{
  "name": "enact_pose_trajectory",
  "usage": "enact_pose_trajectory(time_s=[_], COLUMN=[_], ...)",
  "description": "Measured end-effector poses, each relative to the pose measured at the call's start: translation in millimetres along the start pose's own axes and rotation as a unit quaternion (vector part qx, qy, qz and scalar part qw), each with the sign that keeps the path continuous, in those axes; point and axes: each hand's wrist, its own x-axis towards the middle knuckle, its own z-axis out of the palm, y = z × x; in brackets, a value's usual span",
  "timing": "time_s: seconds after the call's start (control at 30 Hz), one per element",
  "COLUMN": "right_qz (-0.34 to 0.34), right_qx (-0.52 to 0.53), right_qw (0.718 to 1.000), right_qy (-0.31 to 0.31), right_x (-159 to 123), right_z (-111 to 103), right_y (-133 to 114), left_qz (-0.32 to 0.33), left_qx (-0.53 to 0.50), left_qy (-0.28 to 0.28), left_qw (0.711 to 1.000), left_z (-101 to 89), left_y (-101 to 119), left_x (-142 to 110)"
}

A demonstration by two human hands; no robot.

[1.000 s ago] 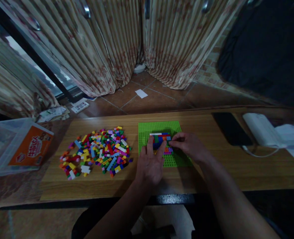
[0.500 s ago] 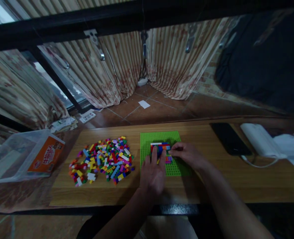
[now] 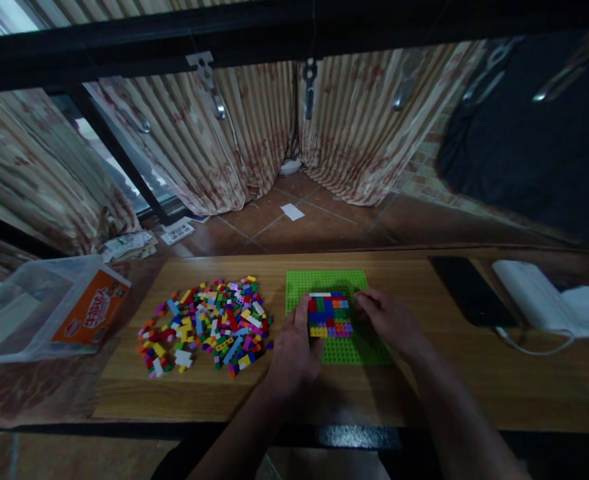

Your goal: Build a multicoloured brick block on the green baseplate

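Observation:
A multicoloured block of toy building bricks, in red, blue, green, orange, purple, yellow and white, sits on a green studded baseplate. Along the block's left edge lies my left hand, index finger stretched out and thumb apart near the lower left corner. It touches or nearly touches the bricks and holds nothing I can see. My right hand is just right of the block, over the baseplate, with thumb and index finger pinched together. Whatever may be between those fingertips is too small or hidden to name.
Left of the baseplate spreads a pile of loose bricks on the wooden table. A clear plastic box with an orange label stands at far left. To the right lie a black phone, a white device and a cable.
My left hand has slid off the top of the bricks to their left edge, uncovering the block. The right hand has drawn slightly away to the right. The camera view has tilted upward.

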Motion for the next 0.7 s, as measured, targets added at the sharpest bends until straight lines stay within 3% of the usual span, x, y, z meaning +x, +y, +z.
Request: enact_pose_trajectory(time_s=[0.23, 0.4, 0.7], right_qz=[-0.056, -0.124, -0.136], right_qx=[-0.122, -0.152, -0.233], right_qw=[0.99, 0.98, 0.962], right_qy=[0.035, 0.013, 0.04], right_x=[-1.7, -0.9, 2.8], right_z=[15.1, 22.7, 32.8], right_y=[-8.0, -3.8, 0.8], left_qz=[0.019, 0.051, 0.055], left_qx=[0.007, -0.004, 0.044], left_qy=[0.023, 0.026, 0.003], left_qw=[1.0, 0.998, 0.998], left_z=[6.4, 5.0, 2.4], left_y=[-2.1, -4.0, 8.7], left_x=[-3.2, -3.9, -10.5])
